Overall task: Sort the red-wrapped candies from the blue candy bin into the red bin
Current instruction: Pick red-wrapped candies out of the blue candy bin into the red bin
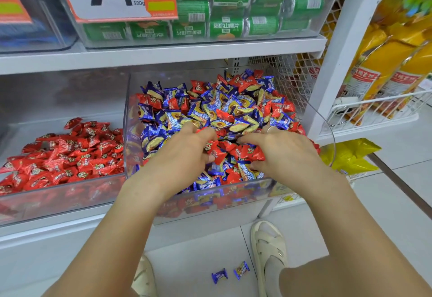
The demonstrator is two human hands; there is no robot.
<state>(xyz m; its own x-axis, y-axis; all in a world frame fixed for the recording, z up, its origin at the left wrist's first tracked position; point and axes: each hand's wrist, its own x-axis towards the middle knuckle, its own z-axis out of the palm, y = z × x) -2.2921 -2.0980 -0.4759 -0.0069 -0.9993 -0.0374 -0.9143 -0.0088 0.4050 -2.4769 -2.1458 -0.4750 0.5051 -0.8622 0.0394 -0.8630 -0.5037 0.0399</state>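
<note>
Red candies mixed through the blue bin, thickest at its front middle under both hands. Left hand fingers curled, gripping several red candies. Right hand fingers curled down, pinching red ones too; ring on one finger. Red bin sits just left, touching the blue bin's wall, holding only red candies. Both bins on the lower shelf. Two blue candies on the floor between the sandals.
</note>
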